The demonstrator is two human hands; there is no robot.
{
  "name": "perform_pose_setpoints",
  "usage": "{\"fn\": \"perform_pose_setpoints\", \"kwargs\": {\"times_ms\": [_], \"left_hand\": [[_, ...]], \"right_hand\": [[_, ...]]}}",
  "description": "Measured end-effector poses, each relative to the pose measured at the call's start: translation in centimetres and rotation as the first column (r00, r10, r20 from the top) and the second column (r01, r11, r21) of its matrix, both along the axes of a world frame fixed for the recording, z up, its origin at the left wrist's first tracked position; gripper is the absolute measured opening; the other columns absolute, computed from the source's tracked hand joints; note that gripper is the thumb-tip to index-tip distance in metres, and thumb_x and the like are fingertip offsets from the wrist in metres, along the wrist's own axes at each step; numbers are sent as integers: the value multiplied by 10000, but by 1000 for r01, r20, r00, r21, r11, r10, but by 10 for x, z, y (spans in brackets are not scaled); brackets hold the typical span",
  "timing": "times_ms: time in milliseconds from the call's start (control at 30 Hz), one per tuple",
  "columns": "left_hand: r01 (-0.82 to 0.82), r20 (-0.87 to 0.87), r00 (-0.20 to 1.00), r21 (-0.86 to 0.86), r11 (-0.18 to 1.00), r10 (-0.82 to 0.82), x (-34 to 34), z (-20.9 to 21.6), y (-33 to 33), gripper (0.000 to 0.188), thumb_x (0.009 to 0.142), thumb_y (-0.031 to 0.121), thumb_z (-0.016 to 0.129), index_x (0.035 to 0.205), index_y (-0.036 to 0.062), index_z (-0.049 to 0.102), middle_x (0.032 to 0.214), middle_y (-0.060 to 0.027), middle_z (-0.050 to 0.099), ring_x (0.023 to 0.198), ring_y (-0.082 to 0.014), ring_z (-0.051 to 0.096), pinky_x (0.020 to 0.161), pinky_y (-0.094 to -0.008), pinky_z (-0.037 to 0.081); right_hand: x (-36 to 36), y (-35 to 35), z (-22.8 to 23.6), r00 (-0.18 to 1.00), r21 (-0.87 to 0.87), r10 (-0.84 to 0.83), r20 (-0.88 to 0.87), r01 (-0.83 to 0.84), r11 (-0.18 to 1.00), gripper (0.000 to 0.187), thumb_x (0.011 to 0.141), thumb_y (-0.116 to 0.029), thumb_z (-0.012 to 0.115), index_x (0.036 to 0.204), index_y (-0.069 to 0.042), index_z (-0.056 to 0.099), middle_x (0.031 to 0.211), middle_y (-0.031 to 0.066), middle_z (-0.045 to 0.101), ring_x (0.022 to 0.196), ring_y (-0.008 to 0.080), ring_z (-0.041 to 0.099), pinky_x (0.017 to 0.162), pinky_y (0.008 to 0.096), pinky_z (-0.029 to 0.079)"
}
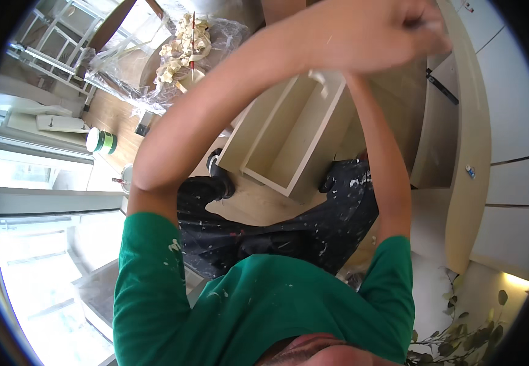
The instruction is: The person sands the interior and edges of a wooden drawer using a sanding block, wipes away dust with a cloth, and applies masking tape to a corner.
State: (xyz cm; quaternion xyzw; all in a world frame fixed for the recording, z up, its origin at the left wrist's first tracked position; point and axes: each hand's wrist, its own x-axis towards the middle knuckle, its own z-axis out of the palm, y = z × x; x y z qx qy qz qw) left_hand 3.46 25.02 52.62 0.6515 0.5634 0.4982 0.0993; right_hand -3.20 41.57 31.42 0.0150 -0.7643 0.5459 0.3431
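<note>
My left arm crosses over the right one toward the upper right. My left hand (408,36) is there with its fingers curled, partly blurred. What it holds, if anything, does not show. My right forearm (383,152) rises behind the left wrist, which hides my right hand. Below the crossed arms, between my knees, stands a pale open-topped wooden box (289,134) with a divider, like a drawer. A small pale strip (320,84) shows at its far end, just under the left forearm.
Crumpled masking tape (182,49) and a thin red stick (193,30) lie on clear plastic sheeting at the upper left. A green-and-white tub (101,141) and a metal ladder (63,49) are at the left. A curved wooden board (478,122) runs along the right, near leafy branches (466,341).
</note>
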Motion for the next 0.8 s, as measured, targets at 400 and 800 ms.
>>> {"fn": "perform_pose_setpoints", "kwargs": {"times_ms": [400, 800], "left_hand": [[-104, 452, 826, -463, 880, 336, -39, -130, -153, 327, 1071, 354, 565, 993, 63, 692, 781, 29, 585, 735, -63, 562, 675, -223, 455], [-157, 333, -893, -860, 485, 302, 30, -576, -232, 512, 1052, 352, 468, 1464, 47, 448, 1420, -99, 543, 1136, -277, 600, 999, -461, 496]], "right_hand": [[141, -81, 12, 515, -615, 811, 278, -553, 562, 372, 1088, -353, 510, 1208, -22, 629, 920, 30, 666, 710, 114, 584, 749, 324, 531], [128, -33, 15, 913, -617, 405, 47, -292, 731, 255, 1075, -230, 548, 962, -28, 655, 623, -82, 328, 571, 44, 291, 682, 283, 403]]}}
